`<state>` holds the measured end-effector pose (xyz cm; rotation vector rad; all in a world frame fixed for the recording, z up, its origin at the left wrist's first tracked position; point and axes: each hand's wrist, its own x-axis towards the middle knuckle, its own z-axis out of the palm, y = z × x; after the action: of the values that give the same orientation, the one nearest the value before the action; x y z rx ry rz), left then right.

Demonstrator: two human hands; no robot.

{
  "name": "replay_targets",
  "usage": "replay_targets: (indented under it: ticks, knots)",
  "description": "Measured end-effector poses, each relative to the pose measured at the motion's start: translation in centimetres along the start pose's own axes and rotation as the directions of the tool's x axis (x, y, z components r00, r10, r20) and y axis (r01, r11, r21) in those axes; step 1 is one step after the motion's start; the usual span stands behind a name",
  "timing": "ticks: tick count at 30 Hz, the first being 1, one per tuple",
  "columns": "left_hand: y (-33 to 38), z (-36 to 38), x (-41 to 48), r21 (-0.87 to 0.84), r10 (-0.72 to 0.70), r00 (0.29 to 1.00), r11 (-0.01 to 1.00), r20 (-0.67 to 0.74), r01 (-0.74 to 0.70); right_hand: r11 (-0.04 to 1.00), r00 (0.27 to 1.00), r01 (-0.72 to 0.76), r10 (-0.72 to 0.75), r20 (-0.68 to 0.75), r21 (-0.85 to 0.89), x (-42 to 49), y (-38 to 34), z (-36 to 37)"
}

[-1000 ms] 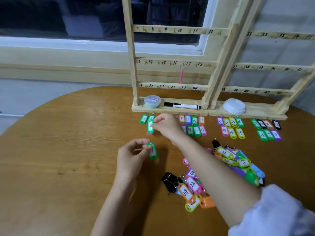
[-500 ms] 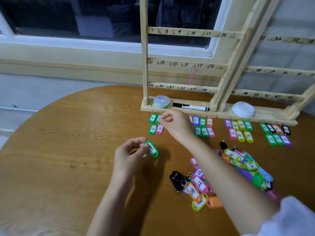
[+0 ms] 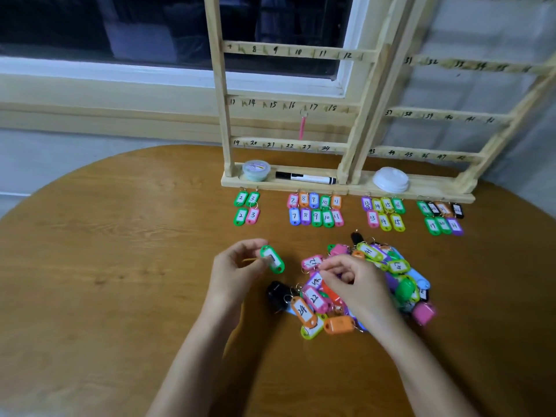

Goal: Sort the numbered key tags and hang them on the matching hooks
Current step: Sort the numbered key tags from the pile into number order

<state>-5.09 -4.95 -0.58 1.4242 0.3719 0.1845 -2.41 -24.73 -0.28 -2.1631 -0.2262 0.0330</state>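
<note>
The left hand [image 3: 237,267] pinches a green key tag [image 3: 272,259] above the tabletop's [image 3: 120,266] middle. The right hand [image 3: 353,281] curls its fingers [image 3: 331,266] into the tag pile [image 3: 400,281]; I cannot tell whether it holds anything. The tag looks like light, stiff, slick plastic, probably best pinched by its edges.

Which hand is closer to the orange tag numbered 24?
Right. The right hand is over the pile, just right of the orange tag 24; the left hand holds a green tag farther up-left.
</note>
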Motion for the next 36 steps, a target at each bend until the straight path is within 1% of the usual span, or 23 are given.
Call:
replay_targets:
  ticks: [3,6,9,11,13,15,18,23,25,27,32,36]
  knots:
    - [0.0,0.6,-0.6,-0.008,-0.008,0.999,1.0,0.042,0.009,0.995,1.0,-0.002,0.002,0.001,0.103,-0.4,0.1,0.2]
    - [0.1,1.4,-1.0,0.025,-0.001,0.995,1.0,0.101,-0.002,0.977,0.999,-0.004,-0.006,0.047,0.212,-0.7,-0.7,0.5]
    - [0.5,2.3,-1.2,0.071,0.003,0.985,0.997,0.173,-0.016,0.98,0.998,-0.009,-0.002,0.058,0.2,-0.7,-1.0,0.9]
    - [0.6,2.8,-1.0,0.115,0.024,0.981,0.992,0.19,-0.047,0.98,1.0,-0.004,0.003,0.007,0.197,-0.4,-0.8,0.6]
    - [0.5,3.1,-0.4,0.229,0.081,0.985,0.967,0.154,-0.115,0.974,0.996,-0.018,0.037,-0.076,0.228,-0.2,-0.4,-0.5]
    - [0.2,3.3,0.5,0.387,0.149,0.98,0.902,0.133,-0.19,0.96,0.986,-0.035,0.079,-0.149,0.277,0.2,0.3,-2.0]
    - [-0.2,4.2,1.5,0.573,0.239,0.951,0.759,0.198,-0.31,0.947,0.972,-0.052,0.121,-0.203,0.318,0.6,1.4,-3.9]
    - [-1.4,6.2,2.2,0.684,0.292,0.902,0.588,0.318,-0.432,0.937,0.963,-0.067,0.15,-0.223,0.342,0.9,2.5,-5.4]
    - [-1.7,6.6,2.3,0.706,0.311,0.891,0.544,0.332,-0.453,0.936,0.961,-0.071,0.157,-0.229,0.344,1.0,3.0,-5.7]
    - [-1.6,7.0,2.5,0.708,0.312,0.893,0.545,0.324,-0.448,0.938,0.96,-0.068,0.154,-0.235,0.339,1.2,3.3,-6.1]
    - [-1.3,7.3,2.9,0.661,0.314,0.906,0.621,0.283,-0.422,0.936,0.954,-0.062,0.157,-0.255,0.346,1.9,4.2,-7.2]
    - [-0.9,7.1,3.0,0.59,0.247,0.944,0.737,0.219,-0.33,0.934,0.945,-0.07,0.174,-0.277,0.349,2.8,5.1,-8.2]
